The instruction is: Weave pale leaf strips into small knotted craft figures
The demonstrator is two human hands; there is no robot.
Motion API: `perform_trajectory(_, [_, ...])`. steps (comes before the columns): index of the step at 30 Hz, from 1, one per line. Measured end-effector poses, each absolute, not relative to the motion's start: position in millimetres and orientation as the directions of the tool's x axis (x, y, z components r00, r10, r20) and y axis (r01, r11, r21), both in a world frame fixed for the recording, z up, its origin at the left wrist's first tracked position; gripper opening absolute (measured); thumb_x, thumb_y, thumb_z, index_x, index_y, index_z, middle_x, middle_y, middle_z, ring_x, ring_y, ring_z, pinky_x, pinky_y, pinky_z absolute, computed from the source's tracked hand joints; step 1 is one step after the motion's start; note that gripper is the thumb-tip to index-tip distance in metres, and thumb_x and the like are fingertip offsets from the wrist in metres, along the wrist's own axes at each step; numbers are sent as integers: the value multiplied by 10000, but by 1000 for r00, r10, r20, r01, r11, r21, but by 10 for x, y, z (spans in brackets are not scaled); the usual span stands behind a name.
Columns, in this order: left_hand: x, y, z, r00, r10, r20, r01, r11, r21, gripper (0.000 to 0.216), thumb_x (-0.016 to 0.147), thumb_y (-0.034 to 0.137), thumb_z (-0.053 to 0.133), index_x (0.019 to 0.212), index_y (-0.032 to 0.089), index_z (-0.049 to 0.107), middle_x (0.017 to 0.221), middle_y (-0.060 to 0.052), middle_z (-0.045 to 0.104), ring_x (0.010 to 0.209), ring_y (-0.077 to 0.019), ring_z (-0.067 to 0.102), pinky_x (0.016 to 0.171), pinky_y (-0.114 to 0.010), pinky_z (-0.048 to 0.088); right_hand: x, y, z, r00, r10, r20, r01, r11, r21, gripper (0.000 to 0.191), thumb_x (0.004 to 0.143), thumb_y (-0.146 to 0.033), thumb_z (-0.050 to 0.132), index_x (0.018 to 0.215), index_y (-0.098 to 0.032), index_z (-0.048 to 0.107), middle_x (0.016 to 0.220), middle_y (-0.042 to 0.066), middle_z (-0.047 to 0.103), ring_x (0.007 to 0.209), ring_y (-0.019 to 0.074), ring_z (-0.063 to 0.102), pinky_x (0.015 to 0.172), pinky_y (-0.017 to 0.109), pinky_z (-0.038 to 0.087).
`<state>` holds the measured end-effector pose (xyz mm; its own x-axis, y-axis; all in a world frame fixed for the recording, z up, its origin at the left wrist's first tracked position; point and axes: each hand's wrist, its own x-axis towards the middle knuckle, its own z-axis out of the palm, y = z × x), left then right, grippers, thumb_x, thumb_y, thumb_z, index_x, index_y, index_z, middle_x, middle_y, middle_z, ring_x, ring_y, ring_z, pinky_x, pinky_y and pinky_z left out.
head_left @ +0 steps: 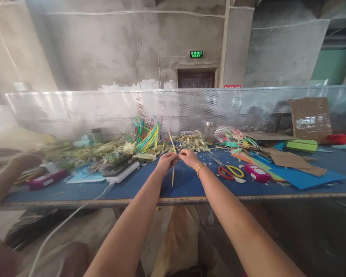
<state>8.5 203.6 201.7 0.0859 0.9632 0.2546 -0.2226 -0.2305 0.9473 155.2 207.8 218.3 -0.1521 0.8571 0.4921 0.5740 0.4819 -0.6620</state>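
A thin pale yellow-green strip [173, 177], perhaps dried leaf or straw, stands nearly upright above the blue tabletop [187, 184]. Closed around its middle are the fingers of my left hand [166, 161]. My right hand [189, 158], with a gold bracelet at the wrist, is pinched close against the left fingertips at the strip. Whether the right fingers hold the strip itself or a smaller piece is too small to tell. Scissors with red and yellow handles [230, 172] lie to the right of my hands, among small scraps.
Behind my hands lie heaps of dried fibre [112, 156] and a bundle of coloured sticks [146, 134]. A glass bottle [209, 132] stands near the perforated metal screen [109, 111]. At right are a magenta box [257, 173] and blue sheets [302, 177]. A co-worker's arm [5, 177] reaches in at left.
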Motion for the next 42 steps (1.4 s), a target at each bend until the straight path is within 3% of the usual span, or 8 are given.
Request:
perform_trajectory(3, [86, 2056, 2003, 53, 954, 296, -141, -286, 948, 273, 586, 383, 782, 643, 150, 651, 545, -3, 586, 412, -59, 387, 432, -220, 239, 1528, 2046, 2192, -138, 843, 521, 657, 471, -588, 118, 761, -272, 549, 672, -204, 588, 710, -18, 611, 667, 128, 502, 639, 238, 339])
perform_trajectory(7, [97, 2080, 1988, -5, 932, 364, -53, -363, 930, 241, 596, 366, 750, 574, 153, 637, 509, 7, 554, 431, -67, 382, 448, -224, 254, 1482, 2008, 2206, -105, 816, 569, 741, 446, -502, 106, 752, -250, 554, 660, -199, 566, 849, 10, 643, 771, 146, 526, 689, 262, 320])
perform_trajectory(14, [91, 2105, 1962, 11, 920, 392, 12, -392, 920, 256, 614, 379, 735, 548, 156, 628, 478, 16, 511, 434, -69, 357, 454, -226, 247, 1490, 2037, 2206, -96, 847, 524, 755, 404, -516, 122, 727, -247, 574, 620, -199, 542, 775, 6, 666, 791, 166, 560, 748, 285, 338])
perform_trajectory(19, [67, 2093, 1975, 115, 915, 387, -15, -388, 921, 257, 607, 386, 766, 629, 162, 643, 527, 8, 574, 436, -66, 367, 451, -218, 224, 1613, 2143, 2169, -55, 892, 449, 637, 378, -672, 158, 771, -315, 566, 698, -207, 656, 734, 8, 679, 737, 164, 590, 712, 272, 397])
perform_trajectory(23, [81, 2073, 1984, 163, 916, 367, -59, -362, 930, 287, 566, 372, 807, 683, 159, 653, 537, 3, 596, 443, -71, 399, 461, -215, 242, 1629, 2231, 2129, -92, 875, 475, 359, 474, -804, 195, 769, -359, 603, 823, -195, 694, 878, 30, 719, 808, 158, 635, 735, 260, 460])
perform_trajectory(27, [98, 2046, 1993, 196, 918, 345, -90, -334, 938, 347, 532, 353, 840, 762, 150, 677, 562, -8, 621, 450, -80, 446, 454, -213, 242, 1587, 2264, 2106, -93, 862, 498, 180, 506, -843, 161, 688, -315, 673, 768, -176, 673, 814, 30, 705, 779, 156, 635, 757, 275, 488])
perform_trajectory(34, [105, 2011, 2038, 153, 948, 280, -244, -238, 940, 395, 594, 454, 808, 824, 148, 708, 660, -33, 660, 586, -129, 587, 552, -240, 416, 1561, 2249, 2122, -74, 867, 493, 83, 498, -863, 167, 669, -333, 651, 712, -178, 606, 728, -5, 645, 710, 132, 585, 722, 256, 481])
perform_trajectory(42, [109, 2001, 2028, 110, 944, 310, -110, -299, 948, 329, 612, 438, 800, 638, 157, 630, 526, -6, 593, 420, -62, 394, 444, -223, 259, 1515, 2192, 2117, -13, 889, 457, 153, 453, -878, 113, 685, -287, 625, 684, -178, 593, 664, -17, 624, 659, 128, 572, 686, 251, 471])
